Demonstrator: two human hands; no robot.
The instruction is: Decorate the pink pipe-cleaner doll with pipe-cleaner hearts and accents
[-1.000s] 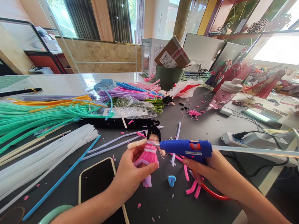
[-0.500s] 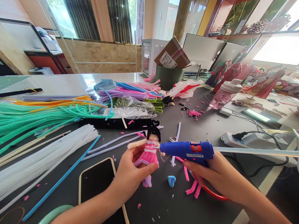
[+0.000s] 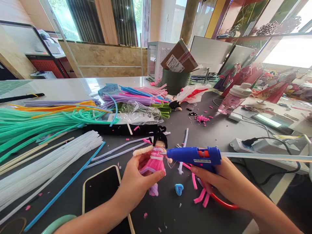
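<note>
A small doll (image 3: 156,162) with black hair, a pink skirt and a lilac lower end is upright between the fingers and thumb of my left hand (image 3: 137,178). One pale arm of the doll sticks out to the left. My right hand (image 3: 225,178) is wrapped round the handle of a blue glue gun (image 3: 195,156). The gun's nozzle meets the doll's chest, just above the white waistband. A clear glue stick (image 3: 260,157) extends from the gun's back. Below the gun lies a small blue curled piece (image 3: 179,189).
A phone (image 3: 102,188) lies beside my left forearm. White stems (image 3: 48,165) and green stems (image 3: 36,125) spread over the left. Red-handled scissors (image 3: 224,202) and pink pieces lie by my right hand. A power strip (image 3: 263,149) and pink bottle (image 3: 234,99) are on the right.
The glue gun and my right hand have shifted very slightly left. The nozzle is still at the doll's chest, and my left hand keeps its hold.
</note>
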